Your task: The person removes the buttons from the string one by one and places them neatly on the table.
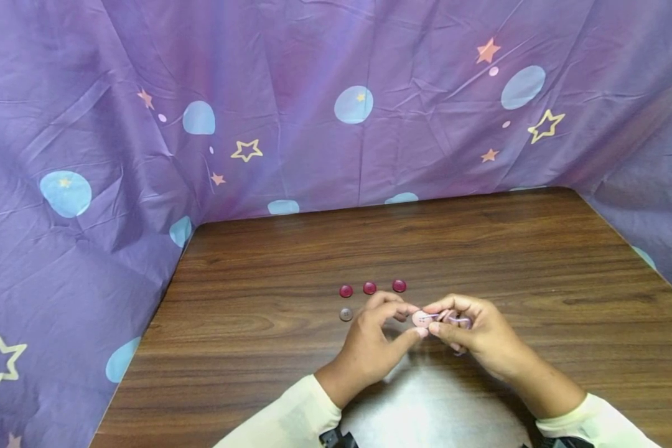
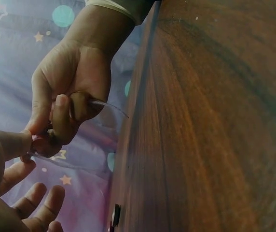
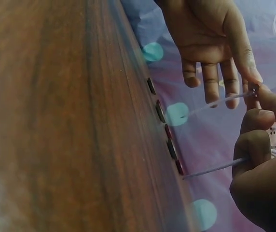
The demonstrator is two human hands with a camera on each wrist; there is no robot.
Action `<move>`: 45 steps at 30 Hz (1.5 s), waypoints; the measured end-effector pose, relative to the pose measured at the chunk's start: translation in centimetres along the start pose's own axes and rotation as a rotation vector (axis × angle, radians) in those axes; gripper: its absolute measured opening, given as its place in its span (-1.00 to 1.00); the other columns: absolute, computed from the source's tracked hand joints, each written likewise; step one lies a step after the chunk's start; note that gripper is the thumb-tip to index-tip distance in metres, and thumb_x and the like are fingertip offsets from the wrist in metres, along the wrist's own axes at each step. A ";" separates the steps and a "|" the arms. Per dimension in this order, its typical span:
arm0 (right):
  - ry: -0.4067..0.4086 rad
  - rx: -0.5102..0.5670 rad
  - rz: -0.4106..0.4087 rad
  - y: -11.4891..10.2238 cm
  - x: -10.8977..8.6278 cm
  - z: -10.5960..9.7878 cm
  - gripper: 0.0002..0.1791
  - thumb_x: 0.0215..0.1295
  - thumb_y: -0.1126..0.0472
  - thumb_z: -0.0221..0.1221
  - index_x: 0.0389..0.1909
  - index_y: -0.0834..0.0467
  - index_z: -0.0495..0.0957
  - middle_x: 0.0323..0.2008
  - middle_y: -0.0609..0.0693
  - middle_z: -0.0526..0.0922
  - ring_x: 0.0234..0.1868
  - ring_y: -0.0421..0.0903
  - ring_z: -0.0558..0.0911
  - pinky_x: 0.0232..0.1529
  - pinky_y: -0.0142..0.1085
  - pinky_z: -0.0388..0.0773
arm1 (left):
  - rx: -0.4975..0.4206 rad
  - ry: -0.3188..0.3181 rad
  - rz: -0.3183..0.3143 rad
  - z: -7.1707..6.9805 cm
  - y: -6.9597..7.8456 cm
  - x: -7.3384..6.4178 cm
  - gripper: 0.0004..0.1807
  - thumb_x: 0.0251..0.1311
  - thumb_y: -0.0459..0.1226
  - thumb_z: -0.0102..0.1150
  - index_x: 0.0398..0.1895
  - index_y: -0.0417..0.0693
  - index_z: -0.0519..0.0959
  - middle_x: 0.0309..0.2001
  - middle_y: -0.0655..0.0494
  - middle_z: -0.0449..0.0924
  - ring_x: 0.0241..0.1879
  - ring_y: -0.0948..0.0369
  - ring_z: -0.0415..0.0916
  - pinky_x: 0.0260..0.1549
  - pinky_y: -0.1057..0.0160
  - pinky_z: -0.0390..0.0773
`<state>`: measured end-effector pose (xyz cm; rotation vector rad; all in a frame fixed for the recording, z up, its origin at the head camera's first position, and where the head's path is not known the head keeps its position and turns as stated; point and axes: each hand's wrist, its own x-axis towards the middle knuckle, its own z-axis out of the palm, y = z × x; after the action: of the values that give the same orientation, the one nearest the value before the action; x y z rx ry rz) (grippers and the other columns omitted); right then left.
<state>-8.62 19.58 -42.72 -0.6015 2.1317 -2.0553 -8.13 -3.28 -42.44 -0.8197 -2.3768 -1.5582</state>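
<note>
Left hand (image 1: 374, 336) and right hand (image 1: 484, 330) are pinching a round, holed pink button (image 1: 421, 320), the right also gripping lilac cord (image 3: 215, 168). Woodgrain tabletop (image 1: 537, 261) is spreading beyond toward straight edges.

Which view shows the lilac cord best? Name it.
The right wrist view: two long stretches of the lilac cord show, one sharply. The left wrist view has one short end and a blurred strand; the head view, only short pieces.
</note>
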 end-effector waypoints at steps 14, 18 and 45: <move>-0.031 0.128 -0.012 0.1 0.1 -0.2 -0.61 0.44 0.56 0.18 0.00 0.02 0.73 -0.40 -0.24 0.64 -0.53 -0.38 0.49 -0.60 -0.38 0.43 | -0.009 -0.001 -0.021 -0.1 0.2 0.0 -0.70 0.25 -0.33 0.53 0.04 -0.12 0.79 0.03 -0.05 0.69 -0.03 0.00 0.72 0.12 0.22 0.73; 0.014 0.097 0.011 0.1 0.1 0.0 -0.64 0.45 0.53 0.20 -0.06 0.00 0.74 -0.45 -0.24 0.59 -0.55 -0.37 0.48 -0.59 -0.38 0.43 | -0.008 -0.008 -0.022 -0.1 0.2 0.0 -0.69 0.25 -0.34 0.53 0.05 -0.14 0.79 0.03 -0.07 0.68 -0.03 -0.01 0.71 0.12 0.19 0.75; 0.094 -0.003 0.005 0.3 0.3 -0.1 -0.76 0.45 0.49 0.25 -0.23 0.08 0.76 -0.58 -0.26 0.51 -0.60 -0.34 0.44 -0.69 -0.26 0.38 | 0.017 0.020 -0.013 -0.9 -0.7 -0.7 -0.67 0.22 -0.33 0.55 0.07 -0.09 0.79 0.05 -0.05 0.67 -0.04 0.01 0.71 0.07 0.04 0.74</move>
<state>-9.00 19.52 -42.92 -0.5089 2.1843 -2.1186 -8.07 -4.59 -42.91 -0.7824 -2.3827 -1.5416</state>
